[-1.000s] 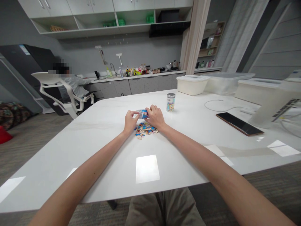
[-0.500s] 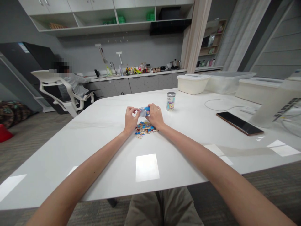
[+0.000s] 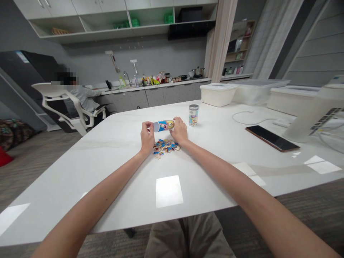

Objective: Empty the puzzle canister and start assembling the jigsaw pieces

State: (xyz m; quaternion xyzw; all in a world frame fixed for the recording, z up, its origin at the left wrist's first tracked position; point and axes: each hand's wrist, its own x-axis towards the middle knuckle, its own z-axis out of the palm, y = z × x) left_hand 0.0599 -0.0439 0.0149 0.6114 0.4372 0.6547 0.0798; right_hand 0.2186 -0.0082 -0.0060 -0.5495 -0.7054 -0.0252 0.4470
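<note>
Between my hands is a rolled sheet of printed paper (image 3: pixel 164 125), blue and yellow with cartoon figures, its white inner side showing at the left end. My left hand (image 3: pixel 147 137) pinches that left end. Around the right end close the fingers of my right hand (image 3: pixel 179 132). The roll is held above a loose heap of jigsaw puzzle pieces (image 3: pixel 166 146), mostly blue, red and bare-wood coloured. Just beyond my right hand a can (image 3: pixel 193 115) with a silver lid and a cartoon label stands upright on the white table (image 3: pixel 120 172).
At the right lie a dark phone (image 3: pixel 271 138) and a white cable (image 3: pixel 242 121), near a large translucent jug (image 3: pixel 309 118). Lidded plastic boxes (image 3: pixel 218 96) line the table's far right. Across the room, a person (image 3: pixel 83 96) sits on a white chair by the kitchen counter.
The paper roll has turned and been drawn out lengthwise, so more of its printed side shows. My left hand has shifted slightly left with its end.
</note>
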